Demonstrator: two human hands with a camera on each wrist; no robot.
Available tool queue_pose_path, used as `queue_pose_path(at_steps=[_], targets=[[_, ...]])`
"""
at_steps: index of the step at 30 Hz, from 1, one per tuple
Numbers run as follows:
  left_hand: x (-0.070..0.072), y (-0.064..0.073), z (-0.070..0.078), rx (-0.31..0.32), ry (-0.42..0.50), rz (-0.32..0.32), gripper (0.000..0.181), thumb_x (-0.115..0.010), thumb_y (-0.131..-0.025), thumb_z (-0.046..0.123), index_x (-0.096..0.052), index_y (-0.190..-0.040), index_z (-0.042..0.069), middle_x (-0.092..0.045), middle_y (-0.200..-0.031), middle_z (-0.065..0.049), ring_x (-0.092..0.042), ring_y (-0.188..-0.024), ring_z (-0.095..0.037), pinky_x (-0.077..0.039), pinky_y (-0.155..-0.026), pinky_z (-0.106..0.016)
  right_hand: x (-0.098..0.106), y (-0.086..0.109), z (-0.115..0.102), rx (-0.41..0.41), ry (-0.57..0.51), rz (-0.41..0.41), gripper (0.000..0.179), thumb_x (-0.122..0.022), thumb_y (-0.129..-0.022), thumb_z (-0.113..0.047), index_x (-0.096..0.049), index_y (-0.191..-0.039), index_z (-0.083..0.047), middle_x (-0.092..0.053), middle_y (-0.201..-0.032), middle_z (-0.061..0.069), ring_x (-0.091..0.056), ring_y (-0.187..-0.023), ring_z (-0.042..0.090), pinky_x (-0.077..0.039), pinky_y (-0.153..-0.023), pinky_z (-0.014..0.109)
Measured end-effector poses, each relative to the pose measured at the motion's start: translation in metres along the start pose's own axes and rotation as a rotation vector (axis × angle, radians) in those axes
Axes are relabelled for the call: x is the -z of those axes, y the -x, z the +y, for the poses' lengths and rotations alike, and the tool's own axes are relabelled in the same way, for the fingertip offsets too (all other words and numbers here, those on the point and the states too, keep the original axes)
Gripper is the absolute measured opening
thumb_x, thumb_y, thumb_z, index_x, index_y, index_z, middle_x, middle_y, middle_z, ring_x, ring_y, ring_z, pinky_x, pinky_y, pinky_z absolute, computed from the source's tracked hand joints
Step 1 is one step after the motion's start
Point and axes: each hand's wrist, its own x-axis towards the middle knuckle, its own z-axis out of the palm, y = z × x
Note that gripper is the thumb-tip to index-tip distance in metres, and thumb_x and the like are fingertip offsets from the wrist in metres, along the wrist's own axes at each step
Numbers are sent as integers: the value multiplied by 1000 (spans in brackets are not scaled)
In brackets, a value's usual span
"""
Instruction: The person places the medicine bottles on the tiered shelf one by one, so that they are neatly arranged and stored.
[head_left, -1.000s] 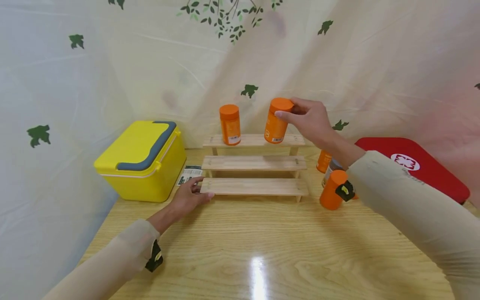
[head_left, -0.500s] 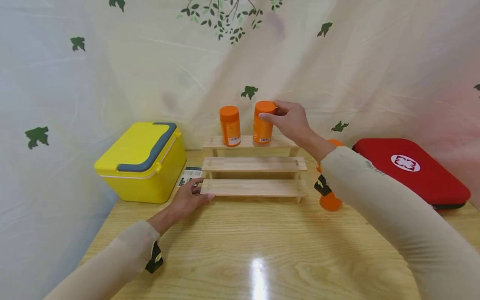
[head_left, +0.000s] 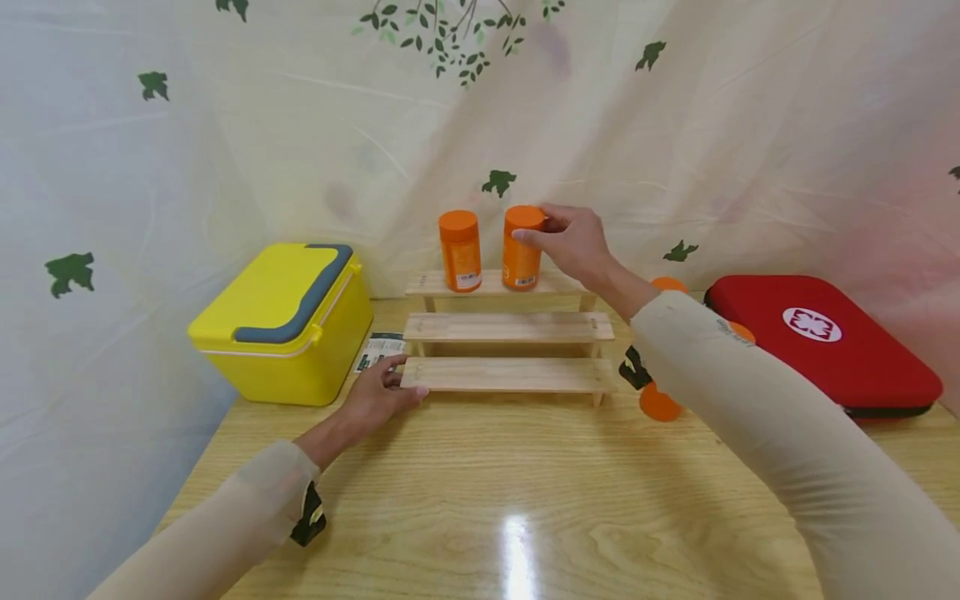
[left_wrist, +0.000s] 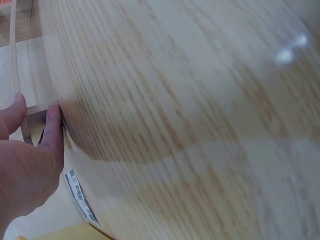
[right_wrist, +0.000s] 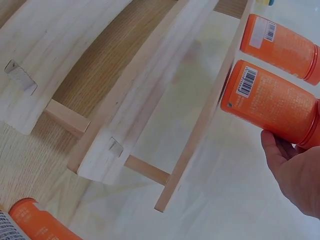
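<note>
My right hand (head_left: 573, 242) grips an orange bottle (head_left: 521, 265) near its lid, upright at the top step of a three-step wooden rack (head_left: 510, 327). To its left on that step stands another orange bottle (head_left: 461, 254), a narrow gap between them. Seen from the right wrist, the held bottle (right_wrist: 267, 102) has a barcode label low on its side, and its base is right at the step's edge. My left hand (head_left: 375, 395) holds the left end of the lowest step, thumb at the front; in the left wrist view the fingers (left_wrist: 54, 131) reach round the rack's end leg.
A yellow box (head_left: 277, 321) with a grey handle stands left of the rack, a printed packet (head_left: 381, 348) between them. At right lies a red case (head_left: 825, 346) with a white emblem. More orange bottles (head_left: 660, 404) are partly hidden behind my right sleeve.
My right hand has moved left with the orange bottle and lowered it to the top step, closer to the other bottle. My left hand has stayed at the rack.
</note>
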Motion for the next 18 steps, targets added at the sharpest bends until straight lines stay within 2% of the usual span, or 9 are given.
queue_pose_path(at_steps=[5,18], targets=[[0,-1,-1,0,-4,-1,70,-70,-89,22,-34,-147,7,-57,-130,-22,-59,-112,-28,-47,-96,-43,-1,0,2,-7,21,-12,46,-73,-86,-32,-65,-126,-10,-67,-112,9,-59,-91,21,-50,-86,32],[1,0,2,20,-16,1,71,-70,-89,23,-34,-148,8,-56,-132,-22,-57,-113,-29,-44,-99,-45,-4,2,5,64,71,-2,43,-71,-88,-33,-64,-122,-9,-68,-107,9,-59,-88,20,-50,-82,32]])
